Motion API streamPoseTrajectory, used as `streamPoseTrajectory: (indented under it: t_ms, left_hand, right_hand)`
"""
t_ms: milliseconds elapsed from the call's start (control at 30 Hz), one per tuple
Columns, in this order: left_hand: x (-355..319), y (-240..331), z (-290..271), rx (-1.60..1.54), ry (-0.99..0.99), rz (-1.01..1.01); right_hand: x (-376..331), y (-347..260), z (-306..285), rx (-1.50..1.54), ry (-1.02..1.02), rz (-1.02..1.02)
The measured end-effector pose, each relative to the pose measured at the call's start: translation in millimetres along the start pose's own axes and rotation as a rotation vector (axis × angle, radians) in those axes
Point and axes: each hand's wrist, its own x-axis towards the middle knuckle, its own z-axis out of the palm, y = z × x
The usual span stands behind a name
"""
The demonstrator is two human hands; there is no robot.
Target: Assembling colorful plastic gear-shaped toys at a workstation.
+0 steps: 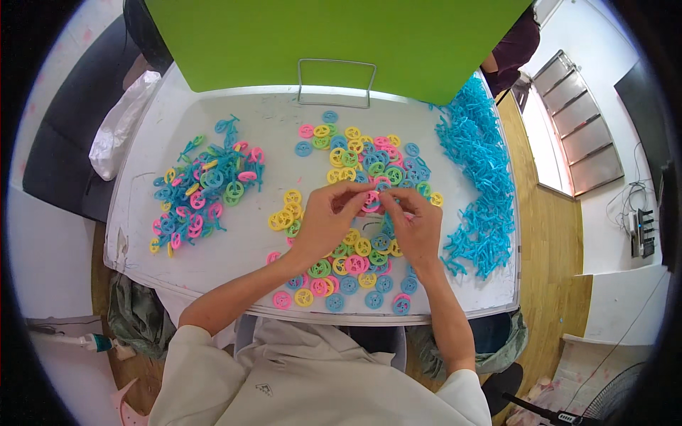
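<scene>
Both hands meet over the white table [213, 234]: the left hand [328, 216] and right hand [415, 226] pinch a pink plastic wheel-shaped ring [371, 201] between closed fingertips, seemingly joining parts. Loose pastel plastic rings [355, 266] crowd beneath; blue plastic stick pieces [479, 177] lie right, assembled pieces [206, 188] left.

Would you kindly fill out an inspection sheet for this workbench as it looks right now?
Surface: white table, scuffed, mostly covered.
Job's things: pink wheel pinched between both hands; loose coloured wheels in the middle; blue stick pieces heaped at right; assembled pile at left.
Clutter: white plastic bag at the table's left edge.
Grippers: left hand and right hand both closed on the wheel.
Cables: wires by the right wall.
Surroundings: green board behind the table, wire stand, wooden floor.
</scene>
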Motion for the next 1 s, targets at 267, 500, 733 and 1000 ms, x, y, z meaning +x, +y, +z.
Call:
streamPoseTrajectory:
  t_ms: [267, 500, 733, 1000]
  left_hand:
    - [2, 1, -1, -0.038, 0.048, -0.007]
    - [-1, 2, 1, -0.077, 0.086, 0.021]
    - [-2, -9, 5, -0.04, 0.122, 0.06]
    - [-8, -1, 8, -0.084, 0.185, 0.065]
  right_hand:
    - [3, 2, -5, -0.058, -0.037, -0.079]
    - [2, 5, 2, 0.122, -0.011, 0.015]
    - [0, 8, 9, 0.241, 0.008, 0.142]
    - [-5, -5, 17, 0.14, 0.069, 0.199]
